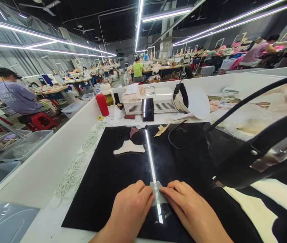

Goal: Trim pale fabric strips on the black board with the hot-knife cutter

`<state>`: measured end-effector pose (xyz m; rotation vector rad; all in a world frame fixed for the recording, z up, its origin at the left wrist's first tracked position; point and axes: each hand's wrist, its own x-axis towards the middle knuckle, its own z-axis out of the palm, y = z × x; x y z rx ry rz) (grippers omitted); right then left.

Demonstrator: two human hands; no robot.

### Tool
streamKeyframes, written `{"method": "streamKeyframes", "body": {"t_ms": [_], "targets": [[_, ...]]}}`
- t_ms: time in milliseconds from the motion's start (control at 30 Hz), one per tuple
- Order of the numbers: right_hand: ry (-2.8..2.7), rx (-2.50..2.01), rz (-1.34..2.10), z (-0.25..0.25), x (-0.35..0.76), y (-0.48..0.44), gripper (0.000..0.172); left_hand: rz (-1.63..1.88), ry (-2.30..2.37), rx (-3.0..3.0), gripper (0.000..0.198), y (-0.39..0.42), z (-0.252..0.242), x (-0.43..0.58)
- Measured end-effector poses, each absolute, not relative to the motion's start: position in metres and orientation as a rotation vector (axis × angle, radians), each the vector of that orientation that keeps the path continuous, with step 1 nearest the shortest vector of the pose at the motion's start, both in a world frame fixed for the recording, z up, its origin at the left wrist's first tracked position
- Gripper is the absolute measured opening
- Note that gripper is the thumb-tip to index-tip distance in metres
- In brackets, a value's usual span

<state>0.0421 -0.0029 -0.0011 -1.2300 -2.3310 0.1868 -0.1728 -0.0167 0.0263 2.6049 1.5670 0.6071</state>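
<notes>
Our left hand [133, 207] and right hand [187, 206], palms down and fingers loose, pin a small pale fabric piece [158, 195] flat between their fingertips. Beyond them a cream cut piece [129, 147] lies untouched, so we judge the work is at an early stage.

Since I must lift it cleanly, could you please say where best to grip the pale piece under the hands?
Probably pinch the pale piece at its far edge, bare between the left hand and right hand, coming from the far side: it lies flat on the black mat, both sides under fingertips.
</notes>
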Motion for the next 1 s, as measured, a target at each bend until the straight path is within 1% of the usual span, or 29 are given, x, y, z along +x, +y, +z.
{"method": "streamKeyframes", "body": {"t_ms": [133,267,467,667,867,1000], "targets": [[-2.317,-1.21,0.141,0.001,0.039,-0.003,0.035,0.738,1.491,2.754,0.021,-0.014,0.033,-0.169],[-2.293,-1.186,0.08,0.002,0.036,-0.003,0.041,0.905,1.285,2.829,0.024,-0.013,0.034,-0.165],[-2.277,-1.188,0.047,0.005,0.036,-0.004,0.043,0.855,1.199,2.89,0.026,-0.014,0.021,-0.162],[-2.291,-1.209,0.09,0.004,0.036,-0.005,0.039,0.832,1.201,2.892,0.028,-0.014,0.014,-0.162],[-2.273,-1.208,0.128,0.0,0.036,-0.003,0.028,0.848,1.188,2.991,0.033,-0.012,0.023,-0.16],[-2.217,-1.25,0.052,0.002,0.025,-0.004,0.019,0.944,1.106,3.187,0.04,-0.004,0.027,-0.17]]}}
